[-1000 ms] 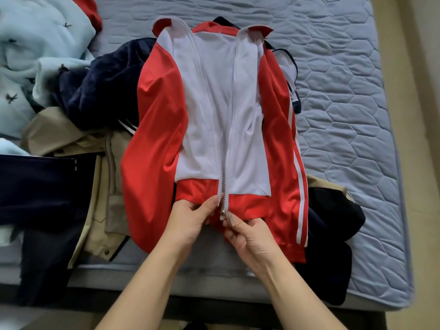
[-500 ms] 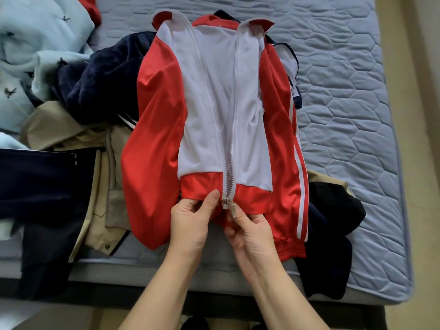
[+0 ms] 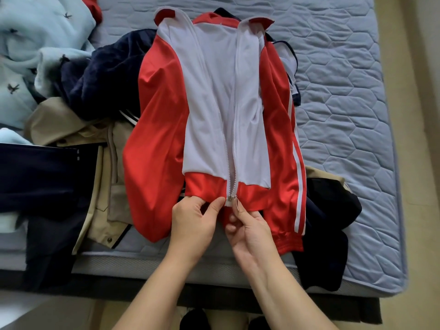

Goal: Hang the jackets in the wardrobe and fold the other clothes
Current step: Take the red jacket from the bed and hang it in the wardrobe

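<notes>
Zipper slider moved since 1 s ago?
Yes. The zipper slider sits higher on the red waistband, nearer the white panel than before.

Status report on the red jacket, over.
Left hand pinches red jacket at hem; right hand pinches zipper pull. Jacket flat on mattress, slider at hem. Other clothes underneath, nothing blocking.

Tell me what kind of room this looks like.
Most likely a bedroom at home. A bare quilted mattress fills the view. A red and white jacket lies spread on it, with more loose clothes heaped beside it, among them a pale blue fleece and a beige jacket.
</notes>
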A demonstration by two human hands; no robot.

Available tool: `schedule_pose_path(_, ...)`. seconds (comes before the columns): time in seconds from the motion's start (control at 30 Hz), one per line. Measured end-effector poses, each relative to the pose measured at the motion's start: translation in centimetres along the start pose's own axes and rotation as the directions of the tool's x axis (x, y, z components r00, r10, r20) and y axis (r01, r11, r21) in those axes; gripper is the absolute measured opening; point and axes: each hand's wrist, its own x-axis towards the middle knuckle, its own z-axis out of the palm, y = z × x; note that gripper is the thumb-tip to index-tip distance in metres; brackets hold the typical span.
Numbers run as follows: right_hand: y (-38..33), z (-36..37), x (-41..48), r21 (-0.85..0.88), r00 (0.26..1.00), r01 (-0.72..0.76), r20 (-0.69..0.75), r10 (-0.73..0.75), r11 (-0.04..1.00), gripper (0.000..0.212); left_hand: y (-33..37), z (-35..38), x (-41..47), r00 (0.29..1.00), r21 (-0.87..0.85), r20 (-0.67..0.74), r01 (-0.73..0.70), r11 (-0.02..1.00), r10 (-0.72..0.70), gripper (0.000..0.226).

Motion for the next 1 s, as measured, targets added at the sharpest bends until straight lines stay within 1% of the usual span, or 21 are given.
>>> schedule_pose_path(0.03, -0.4, -0.3, -0.2, -0.096, 1.0, -0.007, 0.008, 0.008, 0.995, 0.013, 0.0, -0.2, -0.1, 1.0, 0.012, 0.01, 0.004, 1.0, -0.005, 0.029)
schedule_pose_path(0.07, -0.9, -0.5, -0.4, -0.242, 1.0, 0.008, 0.014, -0.005, 0.97, 0.014, 0.1, -0.4, -0.2, 1.0, 0.02, 0.016, 0.022, 1.0, -0.022, 0.03)
schedule_pose_path(0.1, -1.4, -0.8, -0.6, -0.406, 0.999, 0.042, 0.014, -0.04, 0.913, 0.016, 0.2, -0.6, -0.3, 0.999, 0.024, 0.014, 0.043, 0.999, -0.043, 0.031)
schedule_pose_path(0.13, -1.8, -1.0, -0.8, -0.55, 0.995, 0.091, 0.021, -0.096, 0.83, 0.02, 0.3, -0.9, -0.4, 0.998, 0.026, 0.007, 0.066, 0.998, -0.066, 0.032)
schedule_pose_path(0.17, -2.1, -1.2, -1.1, -0.648, 0.987, 0.144, 0.044, -0.152, 0.748, 0.023, 0.5, -1.1, -0.4, 0.996, 0.023, 0.0, 0.088, 0.996, -0.088, 0.034)
schedule_pose_path(0.23, -2.5, -1.2, -1.8, -0.722, 0.966, 0.254, 0.154, -0.208, 0.644, 0.02, 1.0, -1.6, -0.4, 0.993, 0.021, 0.003, 0.118, 0.993, -0.118, 0.038)
schedule_pose_path(0.33, -2.3, -0.5, -2.7, -0.788, 0.937, 0.349, 0.295, -0.187, 0.507, 0.024, 1.6, -2.2, -0.5, 0.99, 0.011, 0.046, 0.129, 0.992, -0.13, 0.036)
schedule_pose_path(0.4, -2.5, 0.1, -3.0, -0.835, 0.908, 0.414, 0.351, -0.227, 0.363, 0.021, 2.1, -2.6, -0.6, 0.989, -0.004, 0.068, 0.135, 0.991, -0.135, 0.034)
schedule_pose_path(0.43, -2.7, 0.3, -3.1, -0.854, 0.884, 0.452, 0.39, -0.258, 0.259, 0.017, 2.3, -3.0, -0.6, 0.989, -0.004, 0.075, 0.131, 0.991, -0.13, 0.034)
schedule_pose_path(0.5, -3.7, 0.6, -3.6, -0.842, 0.813, 0.539, 0.517, -0.266, 0.01, 0.013, 2.7, -3.8, -0.8, 0.989, 0.02, 0.088, 0.116, 0.993, -0.117, 0.036)
schedule_pose_path(0.57, -4.7, 0.8, -4.4, -0.768, 0.746, 0.59, 0.637, -0.194, -0.249, 0.009, 2.9, -4.8, -1.1, 0.988, 0.071, 0.12, 0.09, 0.993, -0.098, 0.039)
schedule_pose_path(0.6, -5.2, 0.9, -4.8, -0.698, 0.702, 0.599, 0.694, -0.16, -0.393, 0.01, 2.9, -5.2, -1.3, 0.986, 0.093, 0.139, 0.082, 0.992, -0.095, 0.041)
schedule_pose_path(0.63, -5.6, 1.2, -5.0, -0.592, 0.641, 0.597, 0.758, -0.123, -0.541, 0.01, 3.0, -5.3, -1.5, 0.985, 0.109, 0.149, 0.074, 0.991, -0.09, 0.043)
schedule_pose_path(0.67, -6.0, 1.5, -5.2, -0.461, 0.583, 0.578, 0.811, -0.055, -0.673, 0.006, 3.1, -5.5, -1.8, 0.985, 0.123, 0.151, 0.067, 0.99, -0.086, 0.047)
schedule_pose_path(0.7, -6.4, 2.1, -5.4, -0.341, 0.537, 0.557, 0.843, 0.016, -0.757, 0.007, 3.2, -5.7, -2.2, 0.985, 0.136, 0.151, 0.065, 0.989, -0.085, 0.051)
schedule_pose_path(0.73, -7.0, 3.0, -5.5, -0.25, 0.52, 0.53, 0.851, 0.077, -0.81, 0.013, 3.0, -5.8, -2.6, 0.983, 0.15, 0.154, 0.074, 0.986, -0.097, 0.054)
schedule_pose_path(0.77, -7.9, 4.0, -5.2, -0.211, 0.52, 0.492, 0.849, 0.091, -0.844, 0.016, 2.8, -5.9, -3.2, 0.981, 0.162, 0.155, 0.091, 0.983, -0.116, 0.054)
schedule_pose_path(0.87, -11.1, 7.0, -3.3, -0.268, 0.571, 0.315, 0.82, -0.044, -0.91, 0.009, 1.0, -6.6, -5.3, 0.953, 0.192, 0.164, 0.223, 0.956, -0.256, 0.048)
schedule_pose_path(0.9, -11.8, 7.7, -3.0, -0.256, 0.58, 0.275, 0.813, -0.052, -0.927, 0.01, 0.5, -6.9, -5.7, 0.933, 0.21, 0.175, 0.275, 0.938, -0.313, 0.047)
schedule_pose_path(0.93, -12.0, 8.0, -3.0, -0.219, 0.58, 0.271, 0.814, -0.023, -0.937, 0.01, 0.2, -7.2, -6.0, 0.912, 0.248, 0.188, 0.314, 0.916, -0.364, 0.047)
schedule_pose_path(1.0, -11.5, 8.2, -3.6, -0.166, 0.571, 0.332, 0.819, 0.058, -0.929, 0.013, 0.3, -7.8, -5.6, 0.877, 0.361, 0.174, 0.365, 0.858, -0.447, 0.039)
